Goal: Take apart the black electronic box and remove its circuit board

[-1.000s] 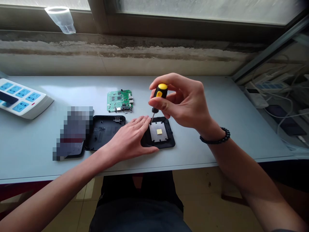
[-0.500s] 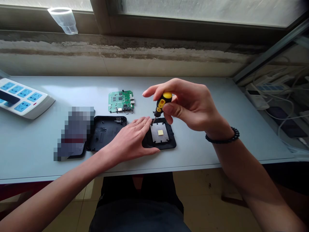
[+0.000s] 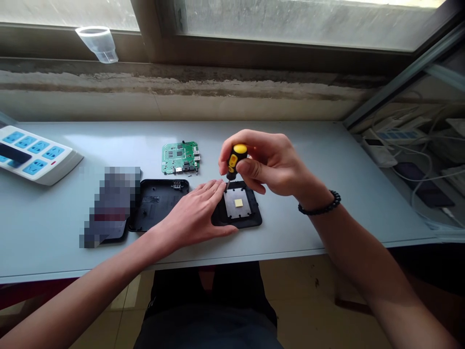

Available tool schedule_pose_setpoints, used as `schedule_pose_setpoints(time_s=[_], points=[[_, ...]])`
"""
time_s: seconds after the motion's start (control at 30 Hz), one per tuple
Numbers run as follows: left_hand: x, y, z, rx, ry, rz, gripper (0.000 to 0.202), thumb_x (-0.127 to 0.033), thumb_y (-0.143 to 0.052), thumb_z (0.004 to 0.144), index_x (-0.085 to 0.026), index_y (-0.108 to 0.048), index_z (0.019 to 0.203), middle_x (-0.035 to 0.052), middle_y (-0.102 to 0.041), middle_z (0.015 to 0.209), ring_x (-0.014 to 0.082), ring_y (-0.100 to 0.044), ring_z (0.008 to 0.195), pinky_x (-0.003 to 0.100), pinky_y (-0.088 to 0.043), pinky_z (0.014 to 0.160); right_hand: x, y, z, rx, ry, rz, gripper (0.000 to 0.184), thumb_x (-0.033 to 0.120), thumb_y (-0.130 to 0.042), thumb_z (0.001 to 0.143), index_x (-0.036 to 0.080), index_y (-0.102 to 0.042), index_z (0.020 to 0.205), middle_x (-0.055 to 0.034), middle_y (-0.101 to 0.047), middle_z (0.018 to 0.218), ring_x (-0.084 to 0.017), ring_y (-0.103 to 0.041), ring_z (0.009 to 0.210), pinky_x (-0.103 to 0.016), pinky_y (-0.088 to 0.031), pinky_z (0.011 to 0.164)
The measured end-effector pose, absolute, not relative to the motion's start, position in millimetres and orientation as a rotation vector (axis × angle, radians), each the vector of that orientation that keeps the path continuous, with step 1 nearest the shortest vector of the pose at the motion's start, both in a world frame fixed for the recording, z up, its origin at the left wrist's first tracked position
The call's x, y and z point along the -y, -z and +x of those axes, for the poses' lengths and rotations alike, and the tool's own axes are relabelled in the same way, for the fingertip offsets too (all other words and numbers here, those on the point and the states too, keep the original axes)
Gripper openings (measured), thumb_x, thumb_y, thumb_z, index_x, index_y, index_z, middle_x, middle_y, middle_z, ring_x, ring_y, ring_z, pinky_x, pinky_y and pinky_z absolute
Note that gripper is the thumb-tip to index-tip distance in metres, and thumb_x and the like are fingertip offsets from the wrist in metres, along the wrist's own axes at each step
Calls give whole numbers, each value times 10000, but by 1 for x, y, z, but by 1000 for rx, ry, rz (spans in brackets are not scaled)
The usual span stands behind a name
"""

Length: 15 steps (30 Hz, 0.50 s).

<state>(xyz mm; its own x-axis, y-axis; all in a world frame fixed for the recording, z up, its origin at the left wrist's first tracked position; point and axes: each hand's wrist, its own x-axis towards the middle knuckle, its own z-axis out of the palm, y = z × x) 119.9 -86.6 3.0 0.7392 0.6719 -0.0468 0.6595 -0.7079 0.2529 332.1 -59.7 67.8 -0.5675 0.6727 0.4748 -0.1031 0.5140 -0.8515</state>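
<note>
A yellow-and-black screwdriver point(image 3: 237, 160) is gripped between the thumb and fingers of my right hand point(image 3: 271, 162). It leans slightly, its tip at the upper left corner of a metal plate point(image 3: 232, 198) set in a black cover point(image 3: 255, 220). A small pale square pad point(image 3: 239, 203) sits on the plate. My left hand point(image 3: 196, 213) lies flat with thumb apart, resting on the left side of that cover and hiding part of it. Left of this hand is an open black case point(image 3: 154, 213). Behind stands a green circuit board point(image 3: 174, 165).
A small screw-like piece point(image 3: 189, 175) lies by the circuit board. A partly blurred-out dark flat object point(image 3: 114, 203) lies at the left, near a white power strip point(image 3: 54, 169). Cables and a phone point(image 3: 423, 184) are at the right. The table's front edge point(image 3: 283, 255) is close to me.
My right forefinger, stretched out before, now curls against the screwdriver handle. The view has tilted slightly. My left hand stays on the cover.
</note>
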Motion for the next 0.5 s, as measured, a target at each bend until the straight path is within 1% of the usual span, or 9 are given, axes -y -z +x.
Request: schedule_pose_setpoints(time_s=[0.03, 0.07, 0.1, 0.23, 0.27, 0.4, 0.5], points=[[86, -2, 120, -1051, -72, 2690, 1086, -757, -620, 881, 1, -332, 1603, 230, -374, 1643, 351, -360, 1549, 449, -340, 1279, 60, -67, 330, 1883, -1120, -466, 159, 234, -620, 987, 79, -632, 1022, -31, -635, 895, -8, -579, 697, -115, -418, 503], [86, -2, 120, -1053, -74, 2692, 1084, -759, -618, 881, -1, -335, 1603, 229, -377, 1641, 350, -362, 1549, 446, -343, 1277, 60, -67, 328, 1866, -1100, -473, 160, 238, -646, 971, 81, -639, 1001, -36, -632, 891, -29, -600, 774, -117, -429, 529], [86, -2, 120, -1054, -74, 2693, 1084, -761, -616, 880, -1, -339, 1601, 229, -383, 1639, 350, -364, 1548, 445, -347, 1276, 60, -66, 327, 1845, -1083, -490, 168, 246, -676, 952, 84, -646, 983, -38, -627, 889, -40, -597, 807, -120, -426, 536], [86, -2, 121, -1065, -68, 2683, 1081, -751, -638, 871, -6, -348, 1598, 228, -393, 1634, 358, -375, 1542, 461, -354, 1273, 60, -63, 322, 1787, -1032, -592, 248, 326, -766, 887, 112, -663, 959, -24, -606, 880, -30, -498, 717, -136, -356, 469], [86, -3, 121, -1069, -67, 2676, 1085, -749, -643, 868, -10, -341, 1602, 229, -392, 1634, 362, -376, 1540, 464, -354, 1273, 60, -63, 321, 1779, -1015, -614, 274, 352, -777, 876, 118, -660, 956, -19, -604, 867, -33, -495, 706, -137, -365, 465], [86, -5, 122, -1069, -67, 2654, 1108, -761, -635, 867, -7, -318, 1614, 244, -402, 1625, 373, -371, 1540, 466, -351, 1274, 59, -62, 320, 1733, -933, -695, 360, 421, -815, 832, 131, -630, 941, -9, -599, 839, -50, -550, 717, -142, -470, 522], [86, -5, 123, -1074, -57, 2649, 1103, -762, -635, 867, -6, -331, 1609, 243, -395, 1629, 373, -368, 1541, 461, -348, 1275, 59, -61, 323, 1748, -902, -669, 349, 433, -788, 858, 138, -621, 942, -18, -602, 852, -57, -540, 728, -154, -501, 554]])
